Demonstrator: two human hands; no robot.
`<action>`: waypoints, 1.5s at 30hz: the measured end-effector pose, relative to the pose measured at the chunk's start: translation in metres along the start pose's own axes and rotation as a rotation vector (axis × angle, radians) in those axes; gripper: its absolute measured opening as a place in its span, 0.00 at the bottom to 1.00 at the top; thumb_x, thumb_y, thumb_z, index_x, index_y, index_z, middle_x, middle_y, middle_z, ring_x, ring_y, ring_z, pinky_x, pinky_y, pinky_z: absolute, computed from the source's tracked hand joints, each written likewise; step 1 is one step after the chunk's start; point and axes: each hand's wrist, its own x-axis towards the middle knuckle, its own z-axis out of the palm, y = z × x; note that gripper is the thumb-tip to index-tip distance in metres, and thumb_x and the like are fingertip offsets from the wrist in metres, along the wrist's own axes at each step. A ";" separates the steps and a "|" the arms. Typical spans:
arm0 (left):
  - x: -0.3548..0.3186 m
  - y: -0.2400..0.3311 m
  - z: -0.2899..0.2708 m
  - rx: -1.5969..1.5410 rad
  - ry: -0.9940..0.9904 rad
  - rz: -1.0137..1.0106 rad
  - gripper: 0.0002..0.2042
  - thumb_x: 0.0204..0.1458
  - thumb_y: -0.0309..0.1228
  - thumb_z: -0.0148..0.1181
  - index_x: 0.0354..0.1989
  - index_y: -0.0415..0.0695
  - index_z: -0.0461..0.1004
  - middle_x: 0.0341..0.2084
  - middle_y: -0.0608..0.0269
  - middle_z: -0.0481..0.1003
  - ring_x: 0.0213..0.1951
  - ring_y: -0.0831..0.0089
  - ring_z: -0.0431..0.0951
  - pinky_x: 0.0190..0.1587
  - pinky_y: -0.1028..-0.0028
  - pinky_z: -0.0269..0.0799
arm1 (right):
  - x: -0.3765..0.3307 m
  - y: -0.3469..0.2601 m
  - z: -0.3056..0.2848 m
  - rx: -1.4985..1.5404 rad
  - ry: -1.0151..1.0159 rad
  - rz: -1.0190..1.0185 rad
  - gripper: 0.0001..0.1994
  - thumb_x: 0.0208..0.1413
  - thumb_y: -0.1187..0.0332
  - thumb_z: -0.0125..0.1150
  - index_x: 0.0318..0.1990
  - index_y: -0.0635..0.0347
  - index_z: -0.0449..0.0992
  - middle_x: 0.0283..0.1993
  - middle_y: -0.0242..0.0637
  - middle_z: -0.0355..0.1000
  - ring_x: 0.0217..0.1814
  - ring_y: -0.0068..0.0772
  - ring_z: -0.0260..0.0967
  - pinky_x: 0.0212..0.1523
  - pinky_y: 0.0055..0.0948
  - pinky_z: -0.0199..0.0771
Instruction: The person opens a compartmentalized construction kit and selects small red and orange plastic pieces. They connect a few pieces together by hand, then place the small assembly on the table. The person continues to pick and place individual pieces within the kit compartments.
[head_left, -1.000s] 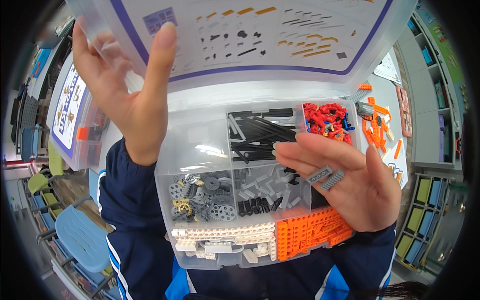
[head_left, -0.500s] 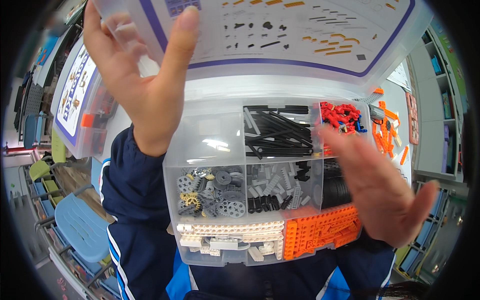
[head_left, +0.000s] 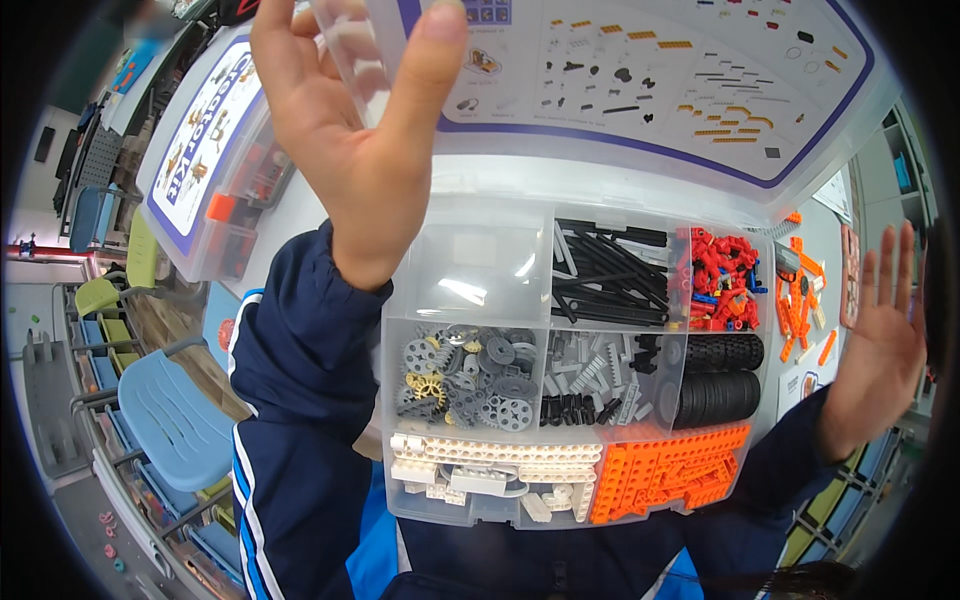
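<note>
My left hand (head_left: 370, 170) grips the edge of a clear hinged lid (head_left: 640, 165), thumb on the near side and fingers behind. The lid stands raised, with a printed parts sheet (head_left: 600, 100) inside it. Below sits the clear compartment box (head_left: 470, 255). Its sections hold black rods (head_left: 612, 275), red and blue pieces (head_left: 725, 280), grey and tan gears (head_left: 465, 380), small grey and black connectors (head_left: 590, 375), black tyres (head_left: 716, 398), white beams (head_left: 500, 458) and orange beams and plates (head_left: 665, 475). My right hand (head_left: 880, 340) is off to the right, fingers spread, touching nothing visible.
A second clear case (head_left: 215, 150) with an orange latch stands at the left on the white table (head_left: 500, 178). Loose orange pieces (head_left: 795, 305) and a grey motor-like part (head_left: 787, 258) lie right of the box. A blue chair (head_left: 175, 425) is at the lower left.
My right hand has moved from over the box's right side out to the right, uncovering the tyres and red pieces. My left hand still holds the lid up; the view has shifted.
</note>
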 end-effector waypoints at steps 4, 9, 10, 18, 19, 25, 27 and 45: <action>0.005 -0.008 -0.017 -0.029 0.092 -0.187 0.25 0.65 0.36 0.59 0.65 0.32 0.65 0.52 0.56 0.75 0.52 0.75 0.77 0.57 0.77 0.69 | -0.003 0.047 0.016 0.064 -0.220 0.059 0.32 0.74 0.49 0.38 0.74 0.65 0.54 0.74 0.56 0.57 0.77 0.47 0.54 0.76 0.45 0.51; 0.004 -0.007 -0.017 0.027 0.057 -0.328 0.25 0.69 0.45 0.48 0.63 0.37 0.69 0.50 0.59 0.77 0.52 0.75 0.77 0.56 0.74 0.70 | -0.014 0.076 0.027 0.183 -0.375 0.398 0.30 0.74 0.53 0.39 0.74 0.65 0.54 0.70 0.51 0.62 0.70 0.38 0.61 0.70 0.38 0.60; 0.004 -0.007 -0.017 0.044 0.047 -0.340 0.25 0.69 0.46 0.47 0.63 0.38 0.69 0.50 0.59 0.77 0.52 0.74 0.77 0.56 0.73 0.70 | -0.014 0.076 0.027 0.108 -0.363 0.356 0.30 0.74 0.53 0.41 0.74 0.65 0.56 0.69 0.50 0.63 0.70 0.37 0.62 0.67 0.35 0.62; 0.002 -0.003 -0.014 0.032 -0.033 -0.322 0.28 0.61 0.39 0.64 0.65 0.38 0.65 0.51 0.57 0.75 0.53 0.72 0.78 0.55 0.74 0.71 | -0.016 0.071 0.029 -0.097 -0.373 0.295 0.27 0.71 0.61 0.51 0.73 0.61 0.60 0.61 0.41 0.68 0.62 0.28 0.67 0.63 0.30 0.66; 0.002 -0.003 -0.013 0.051 -0.060 -0.300 0.32 0.56 0.36 0.69 0.66 0.38 0.62 0.51 0.55 0.74 0.51 0.71 0.78 0.52 0.73 0.74 | -0.017 0.072 0.029 -0.095 -0.362 0.297 0.26 0.71 0.62 0.51 0.73 0.61 0.60 0.60 0.40 0.68 0.61 0.28 0.67 0.63 0.29 0.66; -0.002 -0.003 -0.013 0.259 -0.188 -0.163 0.48 0.42 0.20 0.78 0.69 0.36 0.50 0.54 0.45 0.72 0.53 0.59 0.80 0.53 0.65 0.81 | -0.017 0.076 0.027 -0.043 -0.374 0.280 0.25 0.70 0.64 0.53 0.71 0.60 0.61 0.58 0.38 0.69 0.60 0.25 0.67 0.61 0.27 0.68; -0.003 -0.004 -0.014 0.336 -0.201 -0.116 0.50 0.41 0.20 0.79 0.70 0.37 0.48 0.54 0.44 0.71 0.52 0.58 0.80 0.52 0.64 0.83 | -0.017 0.077 0.026 -0.022 -0.379 0.271 0.25 0.70 0.64 0.53 0.71 0.60 0.61 0.57 0.38 0.69 0.60 0.25 0.68 0.61 0.27 0.68; -0.006 0.005 -0.003 0.288 -0.205 -0.191 0.50 0.41 0.18 0.79 0.68 0.35 0.46 0.53 0.43 0.69 0.52 0.56 0.80 0.53 0.62 0.83 | -0.019 0.073 0.030 -0.068 -0.367 0.252 0.26 0.69 0.63 0.55 0.69 0.64 0.61 0.54 0.41 0.72 0.59 0.26 0.68 0.60 0.27 0.68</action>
